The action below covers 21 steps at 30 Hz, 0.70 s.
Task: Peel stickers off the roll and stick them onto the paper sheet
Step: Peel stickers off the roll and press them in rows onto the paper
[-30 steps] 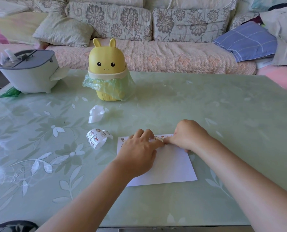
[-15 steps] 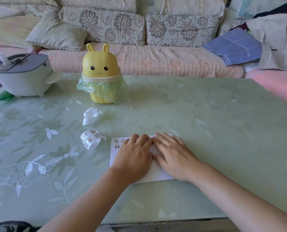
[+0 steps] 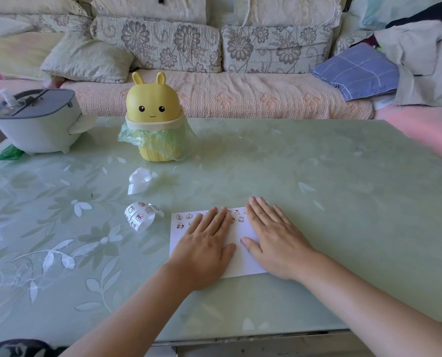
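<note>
Beneath both flat, empty grips, left hand (image 3: 206, 247) and right hand (image 3: 274, 237) pressed the paper sheet (image 3: 238, 256), presumably seating stickers (image 3: 186, 219).

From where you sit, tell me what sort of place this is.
Most likely a home living room. A sofa with floral cushions runs behind the green table, and a yellow bunny-shaped bin lined with a plastic bag stands on the table.
</note>
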### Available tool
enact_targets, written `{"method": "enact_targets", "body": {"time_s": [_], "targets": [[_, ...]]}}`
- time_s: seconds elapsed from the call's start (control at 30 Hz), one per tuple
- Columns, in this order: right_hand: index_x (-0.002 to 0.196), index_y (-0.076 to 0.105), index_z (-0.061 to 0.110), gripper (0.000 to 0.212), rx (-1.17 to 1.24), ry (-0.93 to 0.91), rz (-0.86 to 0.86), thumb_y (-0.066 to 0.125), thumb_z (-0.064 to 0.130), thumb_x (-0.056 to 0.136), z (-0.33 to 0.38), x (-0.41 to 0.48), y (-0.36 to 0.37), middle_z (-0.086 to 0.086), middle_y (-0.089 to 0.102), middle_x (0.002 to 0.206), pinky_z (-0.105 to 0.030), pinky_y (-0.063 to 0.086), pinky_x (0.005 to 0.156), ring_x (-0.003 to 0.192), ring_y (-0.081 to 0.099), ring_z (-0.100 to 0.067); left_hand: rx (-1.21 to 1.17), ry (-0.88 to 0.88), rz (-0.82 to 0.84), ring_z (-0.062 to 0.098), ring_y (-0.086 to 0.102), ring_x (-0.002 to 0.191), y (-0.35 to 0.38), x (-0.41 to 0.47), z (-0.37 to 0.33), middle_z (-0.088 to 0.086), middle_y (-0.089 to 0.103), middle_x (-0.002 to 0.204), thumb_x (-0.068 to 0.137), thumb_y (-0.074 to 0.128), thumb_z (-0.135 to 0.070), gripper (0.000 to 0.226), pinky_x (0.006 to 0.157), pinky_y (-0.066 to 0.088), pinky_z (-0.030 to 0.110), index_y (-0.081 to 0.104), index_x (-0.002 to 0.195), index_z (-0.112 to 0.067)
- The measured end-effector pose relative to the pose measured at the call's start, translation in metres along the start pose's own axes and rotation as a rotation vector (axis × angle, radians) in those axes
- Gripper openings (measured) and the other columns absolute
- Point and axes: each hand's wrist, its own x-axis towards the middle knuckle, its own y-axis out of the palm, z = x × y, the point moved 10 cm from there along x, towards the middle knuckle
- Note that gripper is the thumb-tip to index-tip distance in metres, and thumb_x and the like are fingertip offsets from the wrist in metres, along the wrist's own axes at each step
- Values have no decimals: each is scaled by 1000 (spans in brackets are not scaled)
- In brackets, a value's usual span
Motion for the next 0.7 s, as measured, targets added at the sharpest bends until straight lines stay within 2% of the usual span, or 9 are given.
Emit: {"method": "enact_targets", "body": {"time_s": [0.07,0.17,0.33,0.4,0.47,0.5,0.53,0.6,0.7], "targets": [[158,-6,14,89,32,-62,-3,-4,62,84,14,6,-3,-1,-17,165,-33,-10,123,150,-21,-11,6,-35,4,12,-20,147,2,0,3,-2,-16,161,84,-10,-58,82,117,-16,31,-6,154,-17],[159,-3,16,71,83,-111,54,19,54,103,26,12,-1,2,-15,165,-30,-8,123,151,-16,-8,11,-124,-9,14,-14,149,-1,-4,17,3,-11,162,80,-14,-59,89,120,-10,33,-2,155,-13],[159,3,17,65,39,-82,139,24,47,105,30,17,-3,3,-9,167,-30,-1,123,152,-7,-9,21,-228,32,16,-11,149,-8,-23,41,5,-8,163,74,-16,-62,97,120,-4,30,-1,155,-11],[159,16,16,60,12,-66,122,29,42,106,32,20,-12,1,3,167,-32,8,123,153,5,-13,-15,-243,12,16,-3,150,-15,-29,46,2,0,164,87,-3,-60,84,119,6,29,6,156,-12],[147,40,17,47,0,-43,53,33,36,105,33,26,-23,-3,29,161,-37,24,117,146,27,-20,-87,-234,-73,18,17,148,-27,-32,53,0,23,160,99,24,-44,60,114,30,32,30,151,-13],[136,52,18,40,-9,-37,6,35,34,103,34,30,-30,-2,44,149,-38,32,110,137,39,-23,-121,-205,-157,20,35,140,-39,-33,54,-1,43,149,98,33,-34,48,104,43,36,47,140,-13],[124,58,19,34,-11,-32,-38,37,32,102,36,33,-36,0,54,135,-38,37,103,127,47,-24,-148,-164,-255,24,52,123,-54,-35,53,0,59,131,95,39,-25,38,90,52,39,61,124,-13],[117,61,21,28,36,-35,-95,42,31,99,44,41,-46,2,59,121,-38,40,97,117,52,-25,-184,-106,-455,26,61,93,-82,-44,59,2,69,101,87,52,-8,25,74,55,37,70,104,-11],[125,63,26,30,221,-32,-98,50,28,98,58,50,-56,6,60,126,-35,41,99,117,55,-20,-223,-188,-596,26,58,88,-113,-55,90,3,66,94,83,58,5,29,74,51,36,71,103,-11]]}}
